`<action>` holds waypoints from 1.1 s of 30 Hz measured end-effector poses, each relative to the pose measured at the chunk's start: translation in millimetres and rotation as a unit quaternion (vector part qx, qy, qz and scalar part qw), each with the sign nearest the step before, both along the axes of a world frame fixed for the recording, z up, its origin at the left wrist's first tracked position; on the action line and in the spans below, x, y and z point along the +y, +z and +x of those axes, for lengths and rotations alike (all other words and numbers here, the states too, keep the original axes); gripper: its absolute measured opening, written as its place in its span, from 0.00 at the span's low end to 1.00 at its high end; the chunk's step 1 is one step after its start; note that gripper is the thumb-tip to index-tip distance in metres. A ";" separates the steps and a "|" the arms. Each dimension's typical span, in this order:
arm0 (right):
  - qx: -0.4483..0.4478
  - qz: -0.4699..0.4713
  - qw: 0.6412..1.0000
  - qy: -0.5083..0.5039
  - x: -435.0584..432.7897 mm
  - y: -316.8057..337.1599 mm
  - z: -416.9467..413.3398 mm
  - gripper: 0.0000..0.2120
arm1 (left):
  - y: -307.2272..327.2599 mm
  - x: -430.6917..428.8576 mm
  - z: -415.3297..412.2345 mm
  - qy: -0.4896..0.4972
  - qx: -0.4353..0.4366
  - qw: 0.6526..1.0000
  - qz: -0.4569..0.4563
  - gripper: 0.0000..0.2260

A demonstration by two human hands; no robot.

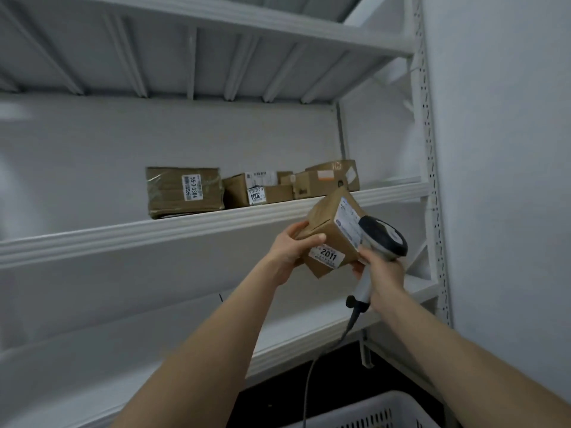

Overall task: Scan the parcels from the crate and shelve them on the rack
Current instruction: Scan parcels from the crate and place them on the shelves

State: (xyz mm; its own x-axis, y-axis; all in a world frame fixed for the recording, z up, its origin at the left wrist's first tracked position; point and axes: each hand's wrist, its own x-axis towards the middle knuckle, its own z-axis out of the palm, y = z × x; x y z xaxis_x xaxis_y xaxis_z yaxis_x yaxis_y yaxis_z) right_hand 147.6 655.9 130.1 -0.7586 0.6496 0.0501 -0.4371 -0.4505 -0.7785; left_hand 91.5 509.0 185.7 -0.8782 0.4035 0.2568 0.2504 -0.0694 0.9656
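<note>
Cardboard parcel marked 2011 sits clasped in the left grip, the right grip wrapped round a barcode scanner.

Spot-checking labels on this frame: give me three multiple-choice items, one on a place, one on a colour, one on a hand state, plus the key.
1. Where on the rack is the parcel marked 3004?
A. on the lowest shelf
B. right of the parcel marked 55-3-3304, on the same shelf
C. stacked on that parcel

2. What colour is the rack?
A. white
B. blue
C. black

3. What is the right hand doing?
A. hanging empty
B. gripping the scanner by its handle
C. resting flat on a shelf

Key:
1 B: it stands on the shelf beside the 55-3-3304 parcel.
2 A: the shelves and posts are all white.
3 B: its fingers curl round the handle, while the left hand holds the parcel marked 2011.
</note>
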 end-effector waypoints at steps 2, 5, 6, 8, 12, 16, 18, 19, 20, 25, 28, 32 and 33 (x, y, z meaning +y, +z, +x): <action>0.011 0.006 1.000 -0.004 -0.8 19.0 -2.7 0.15 | 14.6 -0.1 -3.8 -0.006 0.028 0.999 0.025 0.31; 0.027 0.025 0.999 -0.009 -4.3 49.8 -6.4 0.13 | 38.9 -2.0 -3.7 0.004 0.052 0.996 0.071 0.33; 0.036 0.032 0.999 -0.008 -6.9 61.2 -8.6 0.11 | 47.6 -3.5 -4.1 0.010 0.058 0.995 0.085 0.33; 0.045 0.047 0.998 -0.001 -14.9 83.4 -13.1 0.07 | 64.6 -9.2 -6.0 0.030 0.070 0.991 0.108 0.32; 0.062 0.059 0.996 0.017 -37.3 123.6 -28.7 0.05 | 96.6 -25.8 -10.4 0.056 0.098 0.988 0.109 0.20; 0.071 0.092 0.993 0.021 -64.3 149.2 -47.2 0.06 | 129.4 -42.1 -20.0 0.101 0.042 0.985 0.132 0.32; 0.073 0.106 0.991 0.029 -78.9 158.6 -59.3 0.10 | 146.1 -54.4 -26.4 0.130 0.030 0.981 0.137 0.33; 0.074 0.106 0.991 0.033 -85.3 162.6 -66.9 0.12 | 153.8 -60.7 -28.2 0.139 0.026 0.980 0.140 0.30; 0.071 0.108 0.991 0.042 -91.5 166.3 -73.4 0.12 | 161.1 -67.0 -30.9 0.149 0.023 0.978 0.144 0.26; 0.080 0.115 0.984 0.107 -122.0 186.9 -98.0 0.07 | 188.9 -90.2 -55.5 0.276 0.074 0.944 0.167 0.15; 0.105 0.109 0.977 0.150 -139.2 193.2 -112.2 0.07 | 204.8 -110.1 -73.2 0.359 0.115 0.912 0.164 0.18; 0.124 0.139 0.966 0.177 -157.9 204.1 -125.0 0.09 | 219.4 -134.5 -91.9 0.433 0.126 0.882 0.137 0.24; 0.128 0.144 0.963 0.189 -163.0 207.7 -126.3 0.10 | 220.7 -139.4 -93.5 0.449 0.125 0.875 0.126 0.23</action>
